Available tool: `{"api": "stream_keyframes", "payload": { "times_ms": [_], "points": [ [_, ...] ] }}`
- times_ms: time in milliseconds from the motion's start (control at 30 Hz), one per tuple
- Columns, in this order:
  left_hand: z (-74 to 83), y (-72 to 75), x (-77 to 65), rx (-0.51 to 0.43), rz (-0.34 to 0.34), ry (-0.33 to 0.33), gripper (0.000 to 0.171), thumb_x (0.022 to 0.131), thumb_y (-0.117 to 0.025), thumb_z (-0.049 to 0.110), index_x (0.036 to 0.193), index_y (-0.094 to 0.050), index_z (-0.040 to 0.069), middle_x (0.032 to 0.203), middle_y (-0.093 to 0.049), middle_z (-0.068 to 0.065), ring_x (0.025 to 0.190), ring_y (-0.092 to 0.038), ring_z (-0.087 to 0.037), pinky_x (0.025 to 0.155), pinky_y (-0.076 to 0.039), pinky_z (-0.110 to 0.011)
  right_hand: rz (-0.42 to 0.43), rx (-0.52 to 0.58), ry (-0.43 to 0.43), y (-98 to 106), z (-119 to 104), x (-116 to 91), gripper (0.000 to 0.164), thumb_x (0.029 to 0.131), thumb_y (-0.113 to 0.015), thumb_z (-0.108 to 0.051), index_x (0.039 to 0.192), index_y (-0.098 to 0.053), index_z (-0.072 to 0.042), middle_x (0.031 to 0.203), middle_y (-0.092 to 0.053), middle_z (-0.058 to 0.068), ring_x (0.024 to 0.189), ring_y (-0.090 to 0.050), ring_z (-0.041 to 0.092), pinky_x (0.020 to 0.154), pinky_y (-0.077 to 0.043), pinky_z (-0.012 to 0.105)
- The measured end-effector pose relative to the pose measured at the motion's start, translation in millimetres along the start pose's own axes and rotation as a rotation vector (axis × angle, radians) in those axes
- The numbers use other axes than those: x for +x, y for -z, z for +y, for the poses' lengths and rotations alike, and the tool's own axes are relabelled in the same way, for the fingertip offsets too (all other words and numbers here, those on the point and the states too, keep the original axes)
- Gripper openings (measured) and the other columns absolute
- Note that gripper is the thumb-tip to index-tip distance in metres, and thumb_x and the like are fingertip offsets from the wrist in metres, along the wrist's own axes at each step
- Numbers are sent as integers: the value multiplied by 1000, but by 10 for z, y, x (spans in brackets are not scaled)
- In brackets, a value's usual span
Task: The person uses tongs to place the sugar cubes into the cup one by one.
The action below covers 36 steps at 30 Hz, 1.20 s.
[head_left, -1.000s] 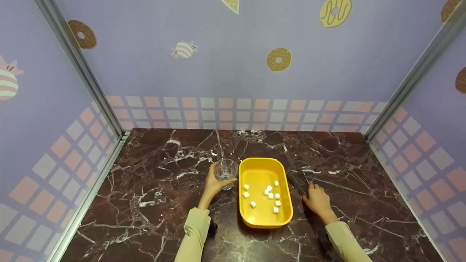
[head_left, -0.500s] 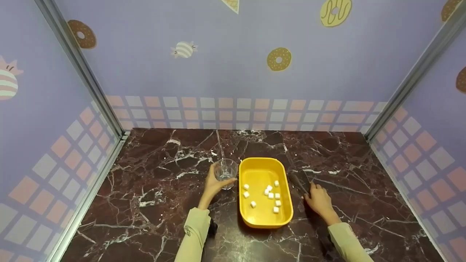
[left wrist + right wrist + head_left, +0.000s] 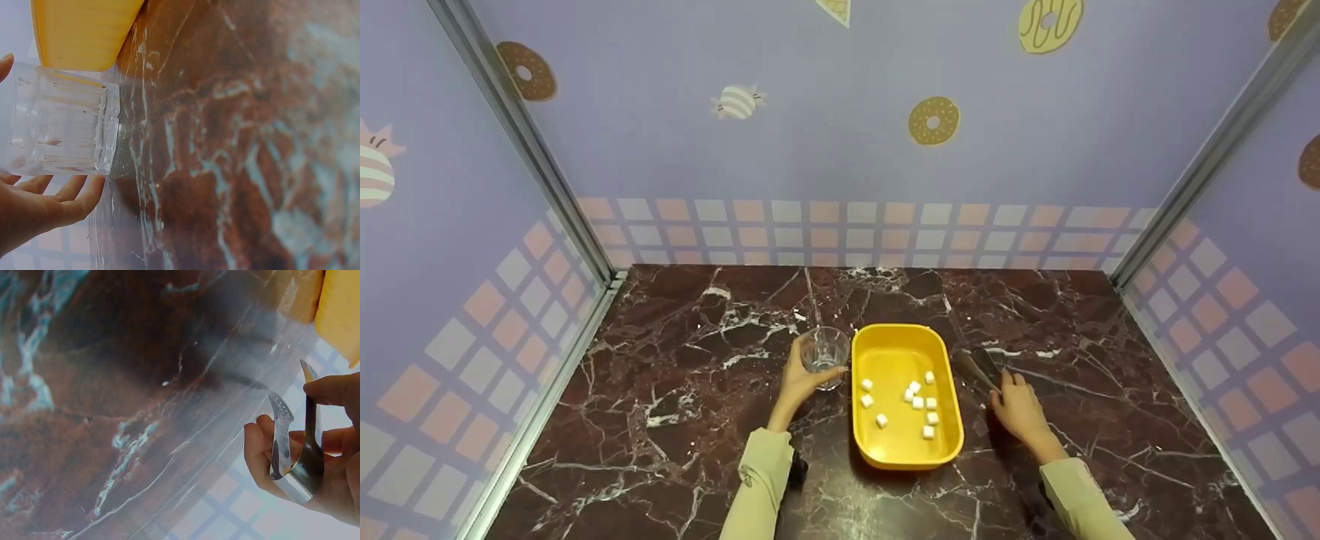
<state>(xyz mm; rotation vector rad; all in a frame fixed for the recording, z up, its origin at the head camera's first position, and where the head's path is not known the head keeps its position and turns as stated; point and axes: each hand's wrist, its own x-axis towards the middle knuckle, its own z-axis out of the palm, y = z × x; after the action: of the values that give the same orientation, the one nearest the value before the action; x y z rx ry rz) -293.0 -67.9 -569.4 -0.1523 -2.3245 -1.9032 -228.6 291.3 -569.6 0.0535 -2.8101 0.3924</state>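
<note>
My left hand (image 3: 804, 376) holds a clear drinking glass (image 3: 823, 352) just left of the yellow tub, thumb on one side and fingers on the other. In the left wrist view the glass (image 3: 64, 124) stands upright on the tabletop, its thick base at the marble. Over on the right side of the tub, my right hand (image 3: 1021, 411) grips small metal tongs (image 3: 298, 467), their two perforated tips apart with nothing between them. Several white cubes (image 3: 917, 403) lie scattered on the floor of the yellow tub (image 3: 891, 337).
The dark red marbled tabletop (image 3: 690, 382) runs back to a purple wall (image 3: 840, 165) with printed sweets and checks. Side walls close it in left and right, with metal rails (image 3: 529, 150) at the corners.
My right hand has shifted slightly right and toward me, and the tongs show more clearly beside the tub. The left hand, glass, tub and cubes have stayed put.
</note>
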Motion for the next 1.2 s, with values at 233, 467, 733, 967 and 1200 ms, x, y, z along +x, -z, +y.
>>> {"api": "stream_keyframes", "payload": {
  "times_ms": [233, 467, 733, 967, 1200],
  "points": [
    [-33, -3, 9, 70, 0, 17, 89, 56, -83, 28, 129, -37, 9, 123, -50, -24, 114, -47, -37, 99, -37, -49, 19, 10, 36, 25, -2, -15, 46, 79, -61, -10, 113, -48, 18, 92, -53, 32, 64, -56, 42, 57, -48, 50],
    [-31, 2, 9, 64, 4, 20, 91, 55, -84, 29, 130, -36, 8, 123, -50, -25, 114, -47, -38, 99, -36, -49, 1, -7, 12, 87, -32, -15, 48, 83, -58, -15, 117, -46, 16, 100, -51, 32, 60, -57, 41, 50, -47, 49],
    [-39, 3, 5, 88, 13, 20, 92, 55, -84, 30, 130, -36, 7, 123, -50, -23, 114, -47, -37, 99, -36, -49, 31, -24, 18, 179, -111, -3, 49, 83, -59, -19, 118, -47, 14, 94, -51, 26, 55, -55, 36, 44, -45, 45],
    [-40, 2, 14, 95, 11, 18, 92, 55, -84, 32, 130, -36, 9, 121, -51, -22, 113, -48, -36, 98, -37, -48, 71, -44, 29, 268, -183, -3, 49, 85, -57, -24, 121, -48, 8, 93, -52, 23, 48, -52, 35, 40, -43, 45],
    [-45, 0, 20, 73, 9, 4, 91, 56, -84, 30, 129, -36, 7, 121, -52, -23, 113, -48, -36, 98, -37, -48, 98, -22, 56, 349, -269, -4, 52, 85, -59, -29, 123, -48, 6, 91, -51, 21, 41, -47, 27, 34, -38, 38]
  ]
}}
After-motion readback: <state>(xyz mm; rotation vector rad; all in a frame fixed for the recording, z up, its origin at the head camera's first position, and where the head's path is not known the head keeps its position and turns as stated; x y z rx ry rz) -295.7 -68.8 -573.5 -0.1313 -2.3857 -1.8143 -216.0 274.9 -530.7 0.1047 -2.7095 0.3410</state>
